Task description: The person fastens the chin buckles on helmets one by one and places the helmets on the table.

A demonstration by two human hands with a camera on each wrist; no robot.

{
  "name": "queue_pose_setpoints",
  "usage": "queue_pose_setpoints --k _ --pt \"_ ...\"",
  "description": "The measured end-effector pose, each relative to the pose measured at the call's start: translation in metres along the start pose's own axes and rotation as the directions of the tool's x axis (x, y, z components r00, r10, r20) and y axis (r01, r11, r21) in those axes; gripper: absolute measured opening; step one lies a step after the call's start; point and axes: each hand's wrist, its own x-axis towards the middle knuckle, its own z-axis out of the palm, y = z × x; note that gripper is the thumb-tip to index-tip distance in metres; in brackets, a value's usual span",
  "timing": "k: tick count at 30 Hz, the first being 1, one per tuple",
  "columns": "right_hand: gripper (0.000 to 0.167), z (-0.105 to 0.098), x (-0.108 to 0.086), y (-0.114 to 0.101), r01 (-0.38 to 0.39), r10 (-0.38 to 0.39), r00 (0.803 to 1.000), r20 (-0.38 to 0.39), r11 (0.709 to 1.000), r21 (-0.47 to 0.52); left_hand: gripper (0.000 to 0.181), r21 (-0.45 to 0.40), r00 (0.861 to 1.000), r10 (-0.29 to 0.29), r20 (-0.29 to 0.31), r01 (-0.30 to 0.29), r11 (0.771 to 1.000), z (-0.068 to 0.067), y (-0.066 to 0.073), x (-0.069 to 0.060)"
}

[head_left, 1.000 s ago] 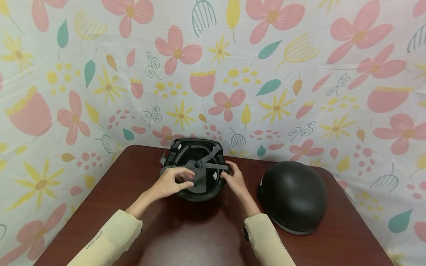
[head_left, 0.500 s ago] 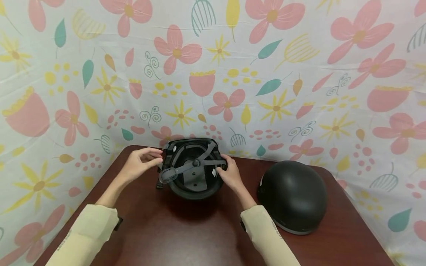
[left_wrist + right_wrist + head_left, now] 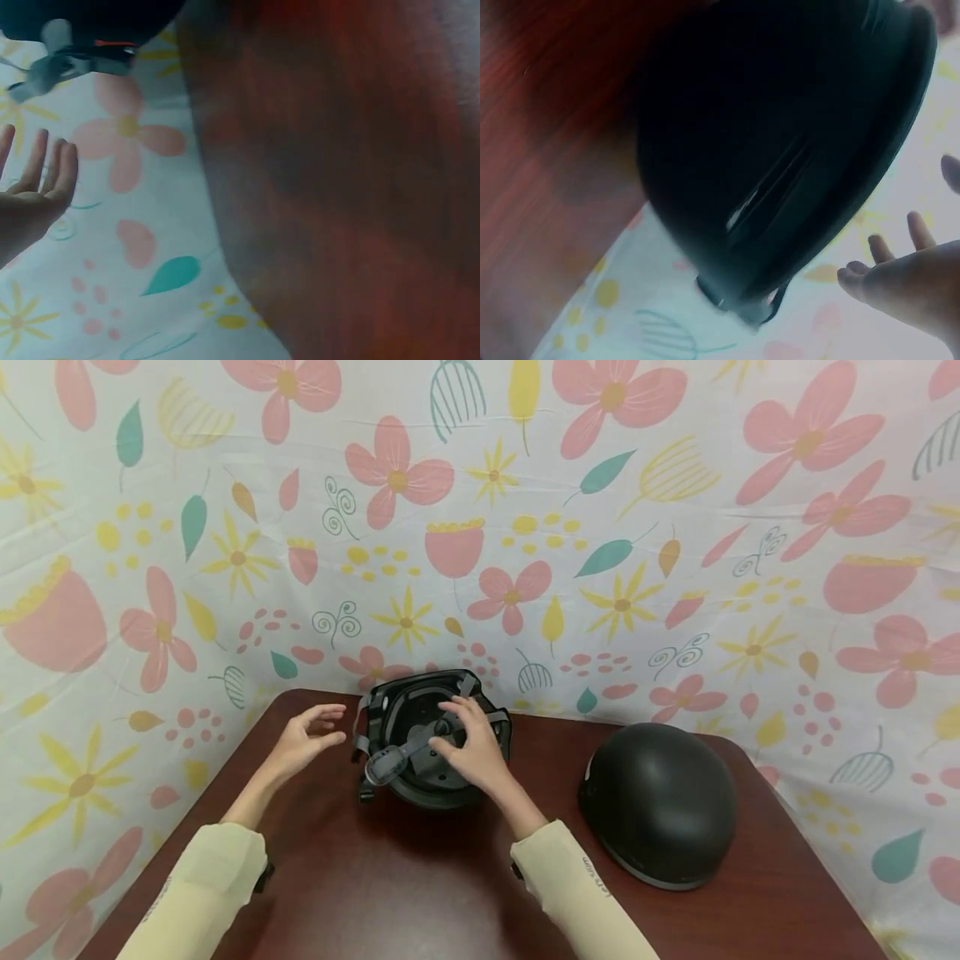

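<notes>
One flowered sheet [image 3: 510,468], patterned in pink, yellow and teal, hangs along the far side and to the left and right, behind a dark red-brown worktop [image 3: 420,902]. Near the right edge of the worktop a black helmet [image 3: 660,806] sits dome up. Well to its left, at the far side, an upturned helmet [image 3: 411,717] rests with its dark inside showing. Two cream sleeves [image 3: 577,885] reach in from the near side. The right hand [image 3: 476,752] is over the right part of the upturned helmet's opening, fingers spread and thumb apart; whether it touches the straps I cannot tell. The left hand [image 3: 300,743] is just left of that helmet, apart from it, fingers loosely curved and thumb apart. Grey straps [image 3: 362,718] cross the rim, a grey oval cup [image 3: 387,765] lies at its near left, and a small black buckle [image 3: 366,792] hangs beside that.
</notes>
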Motion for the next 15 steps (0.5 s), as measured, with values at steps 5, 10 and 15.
queue_pose_setpoints --k 5,10,15 --pt "0.056 0.020 -0.005 -0.007 0.083 -0.065 0.989 0.136 0.988 -0.131 0.065 -0.058 0.996 -0.051 0.077 0.056 0.997 0.012 -0.020 -0.005" --pt "0.063 0.036 -0.011 -0.012 0.119 -0.055 0.963 0.264 0.966 -0.231 0.068 -0.108 0.988 -0.085 0.128 0.099 0.989 0.028 -0.029 -0.010" --pt "0.068 0.045 -0.013 -0.011 0.120 -0.024 0.949 0.313 0.949 -0.292 0.058 -0.133 0.994 -0.068 0.080 0.078 0.988 0.040 -0.031 -0.007"
